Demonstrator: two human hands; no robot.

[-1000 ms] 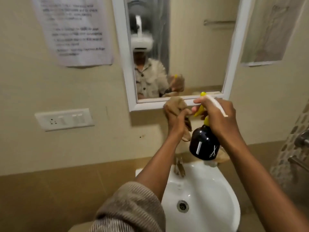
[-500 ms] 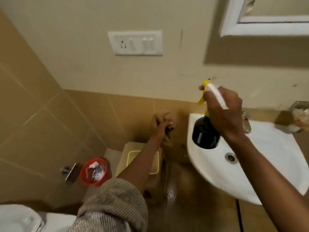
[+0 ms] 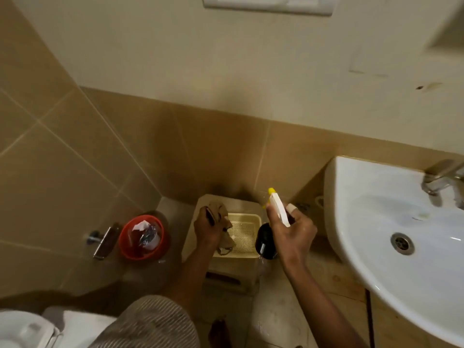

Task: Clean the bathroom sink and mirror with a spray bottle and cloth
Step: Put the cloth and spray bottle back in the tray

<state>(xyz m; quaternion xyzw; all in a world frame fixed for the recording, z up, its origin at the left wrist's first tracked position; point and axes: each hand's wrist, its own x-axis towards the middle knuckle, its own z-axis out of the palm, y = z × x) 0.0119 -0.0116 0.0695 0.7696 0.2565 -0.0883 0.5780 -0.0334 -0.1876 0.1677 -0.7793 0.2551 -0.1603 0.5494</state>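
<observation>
Head view is showing the left hand (image 3: 209,228) clutching the brown cloth (image 3: 222,222) over the cream basket (image 3: 242,234) on the stool (image 3: 227,270), the right hand (image 3: 292,234) gripping the spray bottle (image 3: 267,241) beside it, so both are probably best lowered gently inside, upright.

head | looks steeply down, close above floor basket (image 3: 247,217) | sink (image 3: 356,222) at right
</observation>
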